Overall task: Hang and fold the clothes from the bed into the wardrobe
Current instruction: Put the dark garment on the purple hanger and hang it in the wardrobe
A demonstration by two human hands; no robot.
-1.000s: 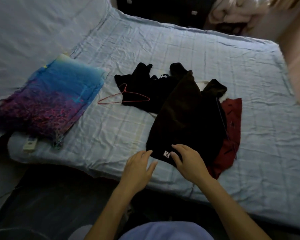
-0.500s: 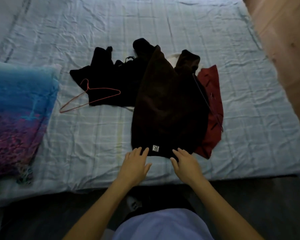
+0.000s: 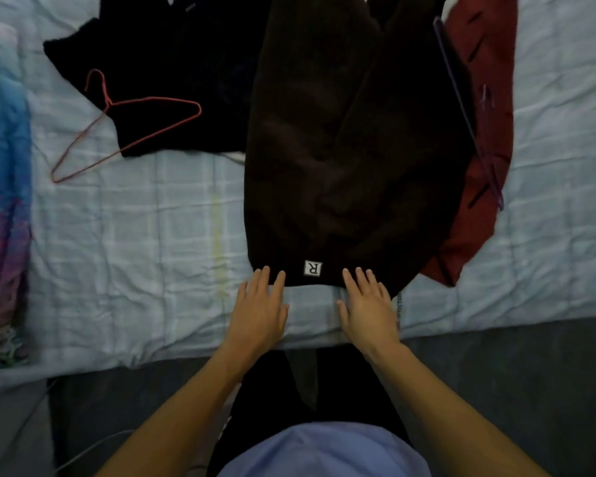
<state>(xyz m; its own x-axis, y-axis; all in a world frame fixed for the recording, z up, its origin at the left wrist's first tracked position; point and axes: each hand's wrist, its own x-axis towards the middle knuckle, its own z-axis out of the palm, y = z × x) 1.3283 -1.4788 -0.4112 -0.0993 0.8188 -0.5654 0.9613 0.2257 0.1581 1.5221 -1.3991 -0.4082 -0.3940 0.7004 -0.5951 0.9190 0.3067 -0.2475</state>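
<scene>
— What's on the bed [image 3: 135, 235], starting from the left?

— A blue and pink cushion [image 3: 0, 160] at the left edge. Then a red wire hanger [image 3: 159, 99], lying half on the sheet and half on a black garment [image 3: 172, 60] spread flat at the far side.

— And the hands?

— Both are stretched out, palms down, at the near edge of the bed. The left hand [image 3: 258, 311] lies flat on the sheet. Its fingers are straight and a little apart, and the thumb is out to the right. The fingertips just reach the near hem of the dark brown fleece garment [image 3: 351, 132]. They aren't pinching anything.

— Where's that garment?

— In the middle, laid lengthwise from the near edge away to the far side. It overlaps the black one on its left. A small white label with an R [image 3: 313, 268] sits on the hem, between the two hands.

— The right hand?

— The right hand [image 3: 369, 308] is much the same, flat and straight. Its fingers are closer together, with the tips resting on the hem just right of the label. The thumb points left. The forearms come in from either side of the person's body and angle toward each other.

— Further right?

— A thin purple hanger [image 3: 461, 98] runs along the brown garment's right edge. Beside it a dark red garment [image 3: 489, 56] lies partly under the brown one.
</scene>
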